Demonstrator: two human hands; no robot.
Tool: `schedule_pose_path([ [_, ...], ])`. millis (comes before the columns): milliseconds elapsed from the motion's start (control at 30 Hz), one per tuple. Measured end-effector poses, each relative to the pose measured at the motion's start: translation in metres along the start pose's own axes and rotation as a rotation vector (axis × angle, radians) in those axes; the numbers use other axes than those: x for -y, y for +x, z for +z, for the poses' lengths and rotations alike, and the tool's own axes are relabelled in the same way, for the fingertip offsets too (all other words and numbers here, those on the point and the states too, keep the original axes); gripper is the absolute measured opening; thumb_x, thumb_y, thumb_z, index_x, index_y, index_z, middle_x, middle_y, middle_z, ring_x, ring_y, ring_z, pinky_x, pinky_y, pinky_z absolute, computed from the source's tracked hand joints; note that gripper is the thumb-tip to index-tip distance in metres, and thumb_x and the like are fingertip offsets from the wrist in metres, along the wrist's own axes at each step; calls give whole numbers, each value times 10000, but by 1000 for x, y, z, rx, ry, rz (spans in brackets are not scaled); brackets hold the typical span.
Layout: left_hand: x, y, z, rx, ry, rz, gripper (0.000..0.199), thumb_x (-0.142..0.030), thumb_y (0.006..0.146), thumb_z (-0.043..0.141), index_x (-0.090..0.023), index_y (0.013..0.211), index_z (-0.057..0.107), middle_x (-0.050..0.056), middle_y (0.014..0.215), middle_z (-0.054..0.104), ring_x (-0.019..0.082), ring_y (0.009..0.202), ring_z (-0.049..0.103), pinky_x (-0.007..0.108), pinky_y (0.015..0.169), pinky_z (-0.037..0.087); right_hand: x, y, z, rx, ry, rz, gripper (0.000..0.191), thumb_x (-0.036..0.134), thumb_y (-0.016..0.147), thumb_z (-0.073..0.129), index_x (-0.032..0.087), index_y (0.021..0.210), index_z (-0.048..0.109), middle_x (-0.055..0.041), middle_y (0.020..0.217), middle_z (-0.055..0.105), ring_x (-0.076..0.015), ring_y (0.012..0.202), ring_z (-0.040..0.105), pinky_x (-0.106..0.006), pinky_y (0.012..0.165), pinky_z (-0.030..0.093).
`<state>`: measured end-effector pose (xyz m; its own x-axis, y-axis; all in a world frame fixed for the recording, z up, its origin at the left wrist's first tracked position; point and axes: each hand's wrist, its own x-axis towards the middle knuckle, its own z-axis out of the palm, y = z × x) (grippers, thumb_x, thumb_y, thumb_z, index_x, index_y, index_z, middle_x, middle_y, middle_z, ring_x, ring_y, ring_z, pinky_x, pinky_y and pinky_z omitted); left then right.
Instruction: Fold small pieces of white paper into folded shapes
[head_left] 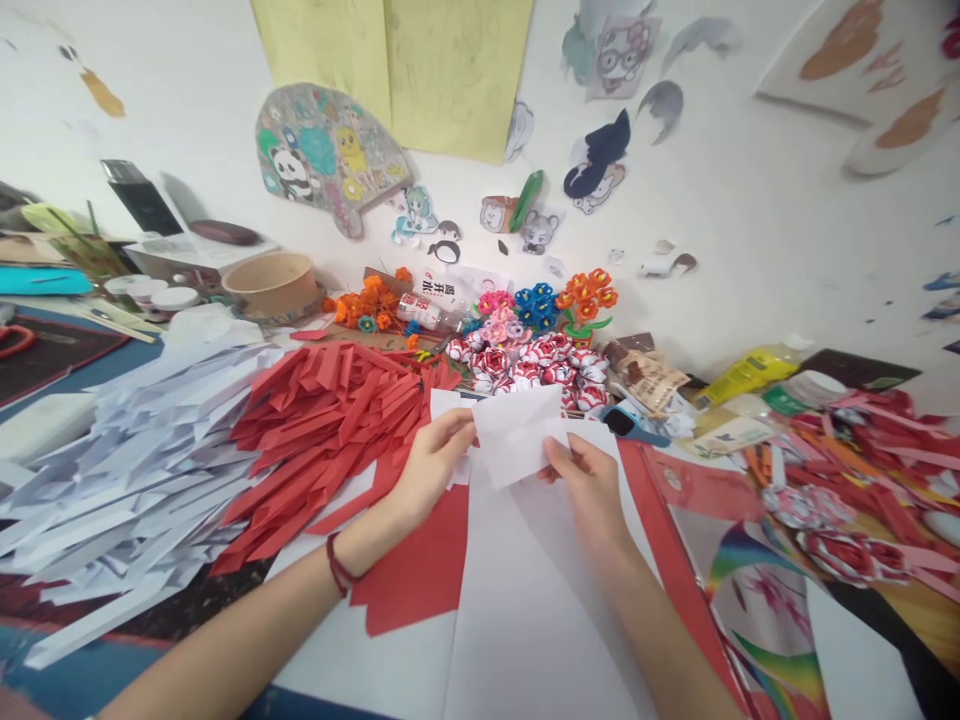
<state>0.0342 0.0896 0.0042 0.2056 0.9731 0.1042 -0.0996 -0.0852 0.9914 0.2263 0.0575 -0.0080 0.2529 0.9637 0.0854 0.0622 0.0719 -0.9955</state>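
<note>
Between my two hands a small piece of white paper [517,432] is held up, lightly creased. My left hand [439,450] pinches its left edge between thumb and fingers. At its lower right edge, my right hand [589,478] grips it the same way. Below lies a large white sheet [540,620], with red paper [412,570] beside it on the left. A heap of folded red paper strips [322,430] sits left of my left hand, and a wide pile of folded white paper strips [135,480] spreads further left.
Red-and-white paper flowers [532,362] stand at the back, near orange flowers [589,300] and a round tan bowl [270,285]. At right are a yellow bottle [750,375], loose ribbon-like strips [885,450] and a clear-fronted folder [697,510]. Paper cutouts hang on the wall behind.
</note>
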Motion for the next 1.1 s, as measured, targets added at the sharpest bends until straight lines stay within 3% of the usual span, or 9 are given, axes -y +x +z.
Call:
schedule_pose_path([
  [100, -5, 0, 0, -59, -37, -5, 307, -410, 856, 511, -143, 767, 636, 30, 753, 613, 142, 721, 528, 237, 683, 419, 1, -1, 1, 58, -51, 11, 306, 434, 805, 655, 159, 678, 605, 2, 574, 551, -146, 558, 513, -265, 545, 376],
  [167, -6, -2, 2, -28, -109, -86, 385, -471, 854, 509, -134, 699, 613, 24, 680, 576, 133, 654, 504, 235, 623, 406, 2, -3, 2, 94, -79, 1, 324, 445, 810, 645, 165, 660, 580, 8, 577, 543, -144, 564, 518, -256, 551, 379],
  [333, -8, -6, 6, 91, -166, -235, 527, -603, 824, 518, -102, 844, 681, 41, 691, 596, 115, 585, 492, 205, 503, 330, 5, -7, 5, 83, -216, -71, 325, 453, 819, 629, 173, 662, 580, 14, 580, 543, -153, 586, 524, -245, 563, 376],
  [500, -10, -5, 2, 100, -134, -111, 505, -588, 838, 521, -138, 1003, 680, 64, 863, 666, 145, 696, 577, 219, 601, 424, 1, -6, 4, 70, -250, -38, 316, 471, 815, 622, 162, 758, 656, -3, 653, 586, -153, 578, 516, -250, 538, 372],
  [633, -11, -3, -2, 75, -43, -23, 435, -489, 765, 669, -146, 1033, 663, 79, 994, 672, 176, 794, 613, 228, 657, 468, 3, -7, 5, 61, -184, -20, 301, 448, 805, 641, 157, 728, 656, 8, 604, 553, -144, 571, 504, -246, 533, 370],
  [800, -6, -1, -2, -13, 5, -96, 360, -451, 739, 693, -126, 892, 674, 37, 773, 661, 132, 626, 574, 204, 548, 435, 12, -6, 6, 247, 49, 111, 278, 395, 730, 733, 147, 853, 706, -16, 725, 644, -145, 624, 537, -248, 574, 401],
  [933, -6, 2, -4, -26, 53, -104, 374, -466, 736, 687, -130, 900, 679, 45, 802, 674, 141, 644, 588, 209, 555, 444, 17, -7, 4, 402, 124, 223, 350, 387, 668, 795, 142, 907, 725, -47, 809, 693, -175, 690, 596, -269, 633, 432],
  [1100, -5, 3, -5, -39, 81, -147, 368, -498, 723, 686, -135, 717, 626, 3, 652, 609, 103, 549, 529, 181, 479, 365, 21, -11, 5, 477, 144, 337, 364, 422, 674, 790, 125, 876, 732, -67, 795, 704, -208, 702, 627, -294, 646, 446],
])
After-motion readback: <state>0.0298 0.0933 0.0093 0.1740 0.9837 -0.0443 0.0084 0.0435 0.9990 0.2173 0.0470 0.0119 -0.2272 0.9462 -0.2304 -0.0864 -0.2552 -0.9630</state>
